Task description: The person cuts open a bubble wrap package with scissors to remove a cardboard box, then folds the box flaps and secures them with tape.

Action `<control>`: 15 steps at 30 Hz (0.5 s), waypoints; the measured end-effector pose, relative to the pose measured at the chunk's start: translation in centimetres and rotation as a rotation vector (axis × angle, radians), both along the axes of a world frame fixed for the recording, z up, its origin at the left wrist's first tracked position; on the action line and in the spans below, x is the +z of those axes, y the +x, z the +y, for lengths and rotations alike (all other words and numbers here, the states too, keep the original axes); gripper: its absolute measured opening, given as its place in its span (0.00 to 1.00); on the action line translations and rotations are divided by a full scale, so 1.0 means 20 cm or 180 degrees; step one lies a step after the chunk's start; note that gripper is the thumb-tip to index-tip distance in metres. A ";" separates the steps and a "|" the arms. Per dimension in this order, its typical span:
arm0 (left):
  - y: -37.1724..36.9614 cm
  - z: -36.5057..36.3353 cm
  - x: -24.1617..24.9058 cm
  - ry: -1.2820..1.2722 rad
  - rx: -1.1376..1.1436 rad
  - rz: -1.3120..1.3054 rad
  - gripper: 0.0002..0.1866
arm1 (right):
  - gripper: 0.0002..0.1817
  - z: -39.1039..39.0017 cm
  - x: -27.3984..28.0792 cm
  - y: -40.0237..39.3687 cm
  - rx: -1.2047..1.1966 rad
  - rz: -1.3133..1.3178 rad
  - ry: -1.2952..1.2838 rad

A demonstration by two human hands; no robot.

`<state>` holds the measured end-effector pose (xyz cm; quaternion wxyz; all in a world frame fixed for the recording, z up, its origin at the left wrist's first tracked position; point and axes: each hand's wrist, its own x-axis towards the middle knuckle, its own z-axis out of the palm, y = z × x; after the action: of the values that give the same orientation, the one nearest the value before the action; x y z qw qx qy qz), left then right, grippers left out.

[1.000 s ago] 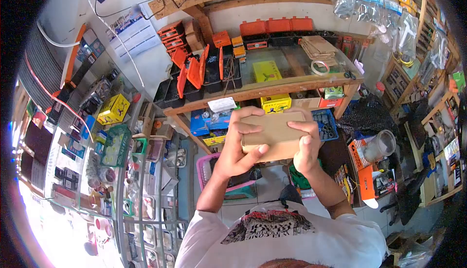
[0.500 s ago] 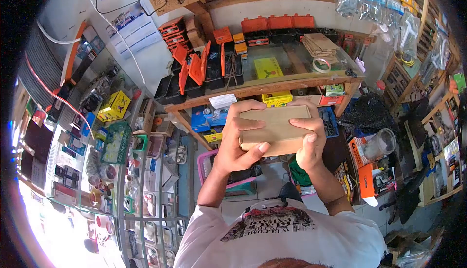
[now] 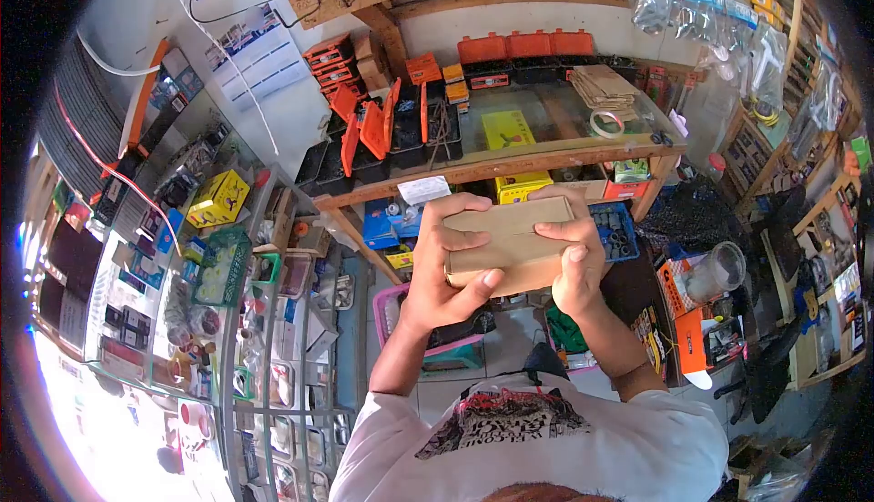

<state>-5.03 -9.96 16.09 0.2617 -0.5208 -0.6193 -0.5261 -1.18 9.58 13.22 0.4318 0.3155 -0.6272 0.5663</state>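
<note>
A plain brown cardboard box (image 3: 519,240) is held up in front of my chest, its top face toward the camera. My left hand (image 3: 446,261) grips its left end, fingers over the top and thumb along the near side. Around the right end wraps my right hand (image 3: 575,252), with fingertips on the top and near edge. The box looks closed, and its underside is hidden. Beyond it stands a glass-topped wooden counter (image 3: 546,158).
On the counter sit black bins with orange lids (image 3: 371,129), flattened cardboard (image 3: 603,91) and a tape roll (image 3: 605,123). Crowded glass shelving (image 3: 228,338) lines the left. A pink basket (image 3: 382,315) lies below; an orange carton (image 3: 692,343) stands at right.
The box tilts slightly, showing more of its near side, and both hands shift with it while keeping their grip. The surroundings shift a little in view.
</note>
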 end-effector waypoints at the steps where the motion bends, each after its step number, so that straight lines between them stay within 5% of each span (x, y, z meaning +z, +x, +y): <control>1: 0.00 0.00 -0.01 0.0004 0.0033 0.0011 0.21 | 0.24 0.00 0.00 0.00 0.0034 -0.0029 -0.0004; 10: 0.01 -0.02 -0.09 0.0200 -0.0114 -0.0128 0.16 | 0.19 0.01 -0.05 0.01 0.0037 -0.0155 0.0140; 15: 0.01 -0.04 -0.13 0.0161 0.0168 -0.0244 0.14 | 0.11 0.03 0.08 0.09 -0.0508 -0.0318 0.1091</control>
<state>-4.88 -10.73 13.52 0.2647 -0.4770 -0.6288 -0.5541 0.61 10.27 14.85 0.3836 0.3051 -0.7581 0.4301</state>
